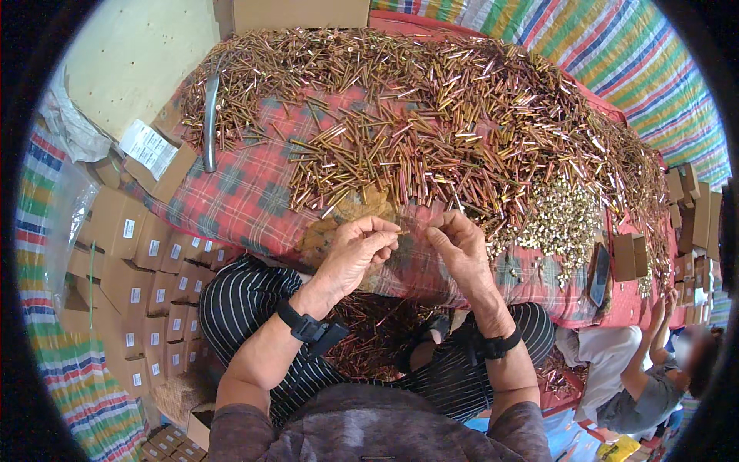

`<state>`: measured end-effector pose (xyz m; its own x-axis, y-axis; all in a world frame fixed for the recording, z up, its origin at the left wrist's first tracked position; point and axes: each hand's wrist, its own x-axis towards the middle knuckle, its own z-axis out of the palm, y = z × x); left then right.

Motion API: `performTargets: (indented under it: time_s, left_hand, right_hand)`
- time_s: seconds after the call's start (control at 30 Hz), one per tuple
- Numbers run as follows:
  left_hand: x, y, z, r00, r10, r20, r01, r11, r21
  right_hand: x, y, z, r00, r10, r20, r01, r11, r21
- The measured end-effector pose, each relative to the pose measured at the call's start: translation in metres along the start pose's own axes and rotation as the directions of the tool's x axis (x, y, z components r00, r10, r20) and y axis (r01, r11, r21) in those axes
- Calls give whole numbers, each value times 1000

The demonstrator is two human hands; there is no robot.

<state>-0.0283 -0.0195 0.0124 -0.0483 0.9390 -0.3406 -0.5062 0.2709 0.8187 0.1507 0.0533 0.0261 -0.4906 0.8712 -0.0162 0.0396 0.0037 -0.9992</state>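
Near the front edge of a plaid cloth, my left hand (356, 251) is closed in a pinch. A small copper-coloured metal piece (401, 232) sticks out from its fingertips, pointing toward the other hand. My right hand (464, 248) faces it a short way off, thumb and fingers pressed together; whatever they hold is too small to make out. Beyond both hands lies a wide heap of thin copper-coloured metal rods (431, 150). To the right of my right hand is a pile of small, shiny gold-coloured metal pieces (562, 223).
A curved grey metal bar (210, 123) lies at the heap's left end. Small labelled cardboard boxes (146, 300) are stacked at left. At right are a dark flat phone-like object (598, 275), an open carton (630, 257) and another person (643, 377) seated close by. More rods (369, 331) lie between my legs.
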Motion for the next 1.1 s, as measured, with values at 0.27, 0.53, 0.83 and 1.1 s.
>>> performTargets:
  time_s: [0.27, 0.53, 0.83, 1.1]
  left_hand:
    - [-1, 0, 2, 999, 45, 24, -45, 999, 9]
    - [0, 0, 3, 997, 57, 54, -57, 998, -9]
    - [-2, -3, 2, 991, 125, 57, -132, 981, 140]
    - [-1, -5, 1, 992, 112, 63, -119, 987, 106]
  right_hand:
    - [-7, 2, 10, 999, 34, -40, -27, 987, 158]
    - [-8, 5, 17, 999, 46, -21, -41, 975, 220]
    - [-13, 0, 18, 999, -28, 16, 30, 997, -71]
    - [-14, -2, 19, 1000, -6, 6, 6, 1000, -12]
